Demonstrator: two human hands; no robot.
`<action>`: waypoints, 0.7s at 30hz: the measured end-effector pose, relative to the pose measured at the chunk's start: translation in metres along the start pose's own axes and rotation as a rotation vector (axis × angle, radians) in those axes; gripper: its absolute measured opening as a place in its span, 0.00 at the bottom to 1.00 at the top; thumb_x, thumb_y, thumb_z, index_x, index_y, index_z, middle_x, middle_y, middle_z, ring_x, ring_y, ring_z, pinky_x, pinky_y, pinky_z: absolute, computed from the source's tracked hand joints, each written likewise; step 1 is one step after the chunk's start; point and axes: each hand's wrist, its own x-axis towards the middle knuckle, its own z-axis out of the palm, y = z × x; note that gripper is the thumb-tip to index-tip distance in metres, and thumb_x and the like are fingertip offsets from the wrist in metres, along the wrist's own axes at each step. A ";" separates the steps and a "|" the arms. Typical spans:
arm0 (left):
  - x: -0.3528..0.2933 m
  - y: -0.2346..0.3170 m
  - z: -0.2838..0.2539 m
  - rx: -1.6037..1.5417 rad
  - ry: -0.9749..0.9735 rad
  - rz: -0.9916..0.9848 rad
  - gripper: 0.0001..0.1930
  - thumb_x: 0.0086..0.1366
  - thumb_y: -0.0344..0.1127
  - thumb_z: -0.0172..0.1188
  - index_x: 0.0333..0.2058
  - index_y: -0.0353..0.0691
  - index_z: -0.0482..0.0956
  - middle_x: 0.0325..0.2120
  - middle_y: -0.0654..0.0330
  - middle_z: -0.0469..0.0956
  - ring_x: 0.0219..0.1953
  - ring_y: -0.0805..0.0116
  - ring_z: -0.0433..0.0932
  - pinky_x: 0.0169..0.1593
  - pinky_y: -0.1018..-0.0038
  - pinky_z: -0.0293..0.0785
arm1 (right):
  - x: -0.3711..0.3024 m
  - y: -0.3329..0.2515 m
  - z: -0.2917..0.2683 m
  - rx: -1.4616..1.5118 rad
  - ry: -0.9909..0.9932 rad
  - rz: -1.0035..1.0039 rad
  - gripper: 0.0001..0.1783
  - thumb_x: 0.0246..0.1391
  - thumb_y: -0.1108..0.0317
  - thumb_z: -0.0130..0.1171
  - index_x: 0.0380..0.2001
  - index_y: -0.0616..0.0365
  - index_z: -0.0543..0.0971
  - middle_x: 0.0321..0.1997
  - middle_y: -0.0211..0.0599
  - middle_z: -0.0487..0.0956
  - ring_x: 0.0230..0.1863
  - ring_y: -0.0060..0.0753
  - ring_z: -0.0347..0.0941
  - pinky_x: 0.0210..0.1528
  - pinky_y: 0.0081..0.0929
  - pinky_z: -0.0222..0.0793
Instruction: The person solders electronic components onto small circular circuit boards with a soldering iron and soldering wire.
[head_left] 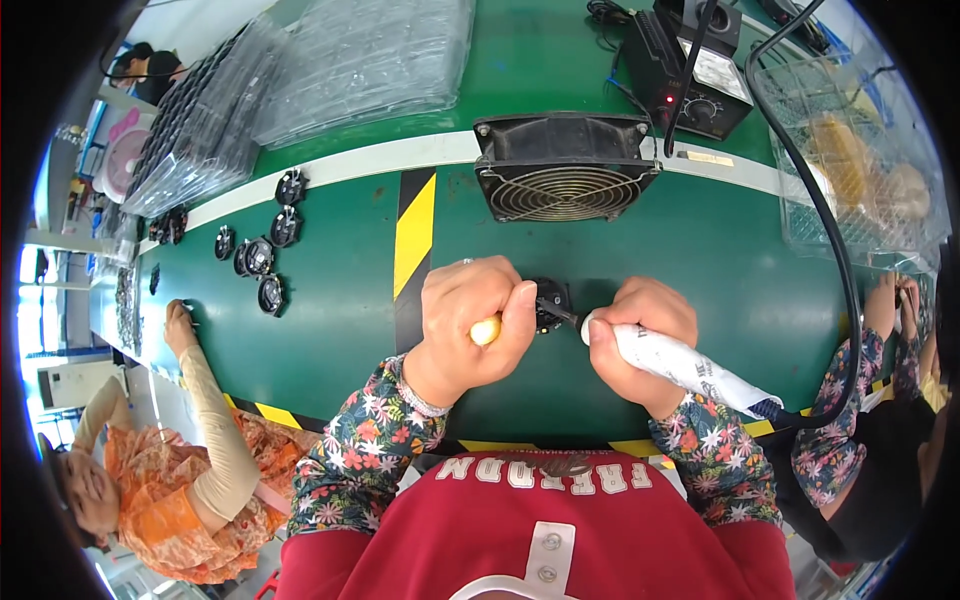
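My left hand (470, 325) is closed around a small yellowish object (485, 331) and rests against a small black round part (551, 303) on the green table. My right hand (645, 340) grips a soldering iron (680, 362) with a white wrapped handle; its dark tip points left and touches the black part. The iron's black cable (820, 230) loops up and away to the right. Both forearms wear floral sleeves.
A black fan (565, 165) stands just behind my hands, a soldering station (690, 70) behind it. Several black round parts (262, 260) lie at the left. Stacked clear trays (300, 80) sit at the back. A wire basket (850, 150) stands right. People work on both sides.
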 end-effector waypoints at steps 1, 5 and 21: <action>0.000 0.001 0.000 0.005 0.000 -0.006 0.13 0.50 0.22 0.56 0.13 0.39 0.62 0.11 0.60 0.66 0.10 0.65 0.63 0.15 0.74 0.56 | 0.000 0.000 0.000 0.000 0.001 0.002 0.08 0.38 0.72 0.59 0.17 0.58 0.69 0.15 0.34 0.69 0.15 0.32 0.63 0.18 0.26 0.57; 0.000 0.000 0.001 0.002 0.032 0.015 0.12 0.50 0.22 0.56 0.14 0.39 0.63 0.11 0.60 0.65 0.10 0.65 0.63 0.15 0.73 0.56 | 0.001 -0.003 -0.002 -0.015 -0.027 -0.003 0.08 0.38 0.73 0.59 0.18 0.58 0.70 0.16 0.34 0.69 0.15 0.33 0.63 0.18 0.26 0.57; 0.001 -0.001 -0.007 0.014 -0.065 0.002 0.12 0.52 0.21 0.53 0.13 0.38 0.64 0.09 0.61 0.68 0.11 0.67 0.67 0.15 0.76 0.60 | -0.001 -0.006 -0.002 -0.055 0.043 0.005 0.07 0.37 0.76 0.60 0.18 0.58 0.70 0.14 0.33 0.69 0.14 0.32 0.64 0.17 0.27 0.58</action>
